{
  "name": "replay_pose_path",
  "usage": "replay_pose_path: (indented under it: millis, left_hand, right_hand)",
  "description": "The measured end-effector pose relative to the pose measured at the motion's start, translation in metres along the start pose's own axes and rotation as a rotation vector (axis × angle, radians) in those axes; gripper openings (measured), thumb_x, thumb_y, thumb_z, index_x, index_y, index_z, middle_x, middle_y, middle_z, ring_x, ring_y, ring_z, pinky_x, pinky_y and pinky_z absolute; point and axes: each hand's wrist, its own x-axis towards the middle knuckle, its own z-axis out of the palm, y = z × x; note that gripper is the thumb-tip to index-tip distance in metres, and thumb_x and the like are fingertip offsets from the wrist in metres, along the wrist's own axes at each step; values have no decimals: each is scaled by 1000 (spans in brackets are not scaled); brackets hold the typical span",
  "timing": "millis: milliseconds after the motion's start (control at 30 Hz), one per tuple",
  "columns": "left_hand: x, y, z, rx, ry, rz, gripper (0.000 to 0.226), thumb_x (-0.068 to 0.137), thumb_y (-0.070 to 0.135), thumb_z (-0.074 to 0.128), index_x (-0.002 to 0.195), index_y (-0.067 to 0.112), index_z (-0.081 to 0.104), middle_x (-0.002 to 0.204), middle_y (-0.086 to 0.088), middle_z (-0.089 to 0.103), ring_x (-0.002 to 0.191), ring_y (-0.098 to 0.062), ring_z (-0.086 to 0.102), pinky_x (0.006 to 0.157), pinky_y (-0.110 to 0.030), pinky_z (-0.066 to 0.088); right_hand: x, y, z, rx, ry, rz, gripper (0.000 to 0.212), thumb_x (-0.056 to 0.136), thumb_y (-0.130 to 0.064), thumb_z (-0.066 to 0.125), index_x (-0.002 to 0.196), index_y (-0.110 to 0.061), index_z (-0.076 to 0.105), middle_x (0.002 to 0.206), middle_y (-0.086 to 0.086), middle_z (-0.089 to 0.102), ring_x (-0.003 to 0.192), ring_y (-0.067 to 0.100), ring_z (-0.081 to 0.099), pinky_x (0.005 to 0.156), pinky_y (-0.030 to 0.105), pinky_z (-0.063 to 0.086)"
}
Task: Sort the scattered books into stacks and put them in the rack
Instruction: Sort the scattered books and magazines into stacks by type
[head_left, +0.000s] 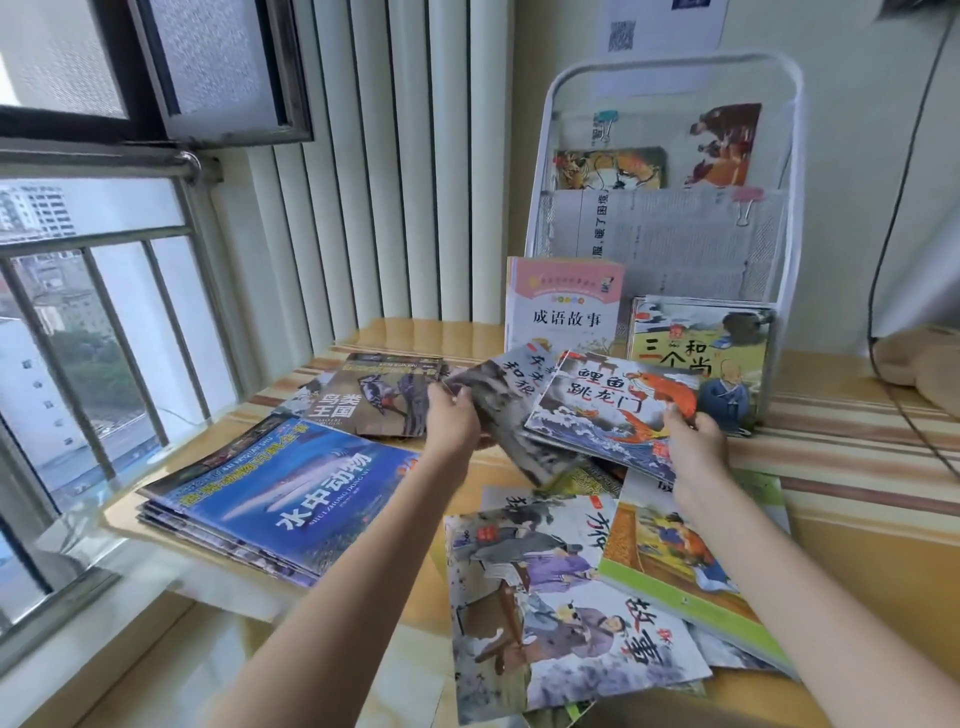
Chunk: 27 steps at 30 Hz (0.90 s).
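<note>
Sorting step in hand: the left hand (451, 415) pinches the near corner of a grey book (511, 410), fingers curled on it, while the right hand (696, 441) grips the lower right edge of the carp book (618, 405), which overlaps the grey one; both are lifted at the centre of the view. Loose books (561, 587) lie overlapping at 5 o'clock; a blue stack (291, 499) sits squared at 8 o'clock, a bird book (374, 395) at 10 o'clock. The white mesh rack (670, 208) stands at 1 o'clock, its lower pocket holding a pink book (563, 306) and a monk book (701, 348). Next move, by judgement: pair the two held books, then slide them upright into that pocket. Surface: a glossy striped table (841, 457) beside a barred window (104, 312) and vertical blinds (389, 156)
</note>
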Motion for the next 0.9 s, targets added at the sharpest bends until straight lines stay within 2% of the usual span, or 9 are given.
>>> replay_pose_path:
  millis: [133, 233, 300, 400, 467, 567, 667, 767, 900]
  left_hand:
    - [-19, -14, 25, -526, -45, -247, 14, 103, 17, 34, 93, 11, 41, 62, -3, 47, 30, -9, 48, 35, -22, 48]
    - [-24, -20, 32, -702, -90, -318, 29, 99, 44, 35, 98, 17, 46, 73, -9, 62, 54, -20, 61, 41, -26, 54]
    - [-24, -24, 31, -671, -134, -302, 43, 94, 57, 37, 123, 25, 40, 99, -13, 64, 68, -25, 67, 49, -28, 56]
    - [-30, -26, 34, -480, -212, -158, 45, 97, 33, 49, 136, 29, 27, 64, -2, 63, 42, -13, 61, 56, -30, 56]
    - [-32, -28, 37, -401, -257, -98, 41, 96, 16, 50, 126, 32, 27, 54, 1, 65, 42, -12, 61, 61, -31, 56]
    - [-22, -28, 30, -540, -228, -148, 18, 95, 26, 44, 105, 13, 51, 71, -9, 67, 60, -21, 66, 64, -32, 59]
    - [-4, -29, 9, -670, -260, -278, 52, 93, 51, 36, 89, 7, 64, 81, -11, 71, 72, -26, 67, 61, -33, 58]
    - [3, -24, -7, -539, -555, -360, 80, 88, 68, 30, 125, 3, 57, 121, -19, 64, 104, -33, 63, 70, -39, 59]
    - [6, -27, 4, 6, -441, -217, 57, 79, 33, 72, 124, 1, 56, 104, -15, 69, 77, -25, 67, 70, -32, 55]
  right_hand:
    - [-7, 2, 23, 77, 26, 92, 23, 98, -29, 45, 109, -10, 53, 76, 0, 45, 64, 14, 41, 58, 28, 33]
    - [-12, 4, 36, -35, 84, 58, 32, 99, -31, 43, 118, -5, 46, 96, 8, 53, 74, 22, 47, 63, 29, 34]
    - [-15, 4, 40, -120, 99, 44, 39, 99, -31, 42, 124, 0, 40, 113, 16, 53, 83, 24, 47, 62, 28, 34]
    - [-15, 3, 45, -109, 72, 83, 43, 99, -31, 42, 127, 1, 36, 111, 16, 51, 82, 23, 47, 58, 26, 33]
    - [-15, 3, 46, -50, 28, 122, 41, 98, -29, 45, 127, -2, 37, 101, 10, 49, 73, 19, 45, 54, 26, 31]
    - [-7, -1, 35, 0, -30, 161, 29, 96, -26, 50, 119, -8, 44, 84, 3, 48, 62, 13, 40, 53, 27, 31]
    - [3, -9, 17, -28, -160, 136, 20, 94, -23, 55, 111, -14, 51, 112, 10, 58, 85, 19, 50, 79, 31, 38]
    - [1, -13, 7, -129, -322, 43, 25, 94, -27, 56, 116, -14, 55, 123, 7, 56, 104, 20, 49, 90, 31, 36]
    - [-11, -12, 11, -278, -526, -38, 53, 99, -42, 38, 143, -13, 35, 150, 2, 34, 135, 21, 34, 105, 34, 27]
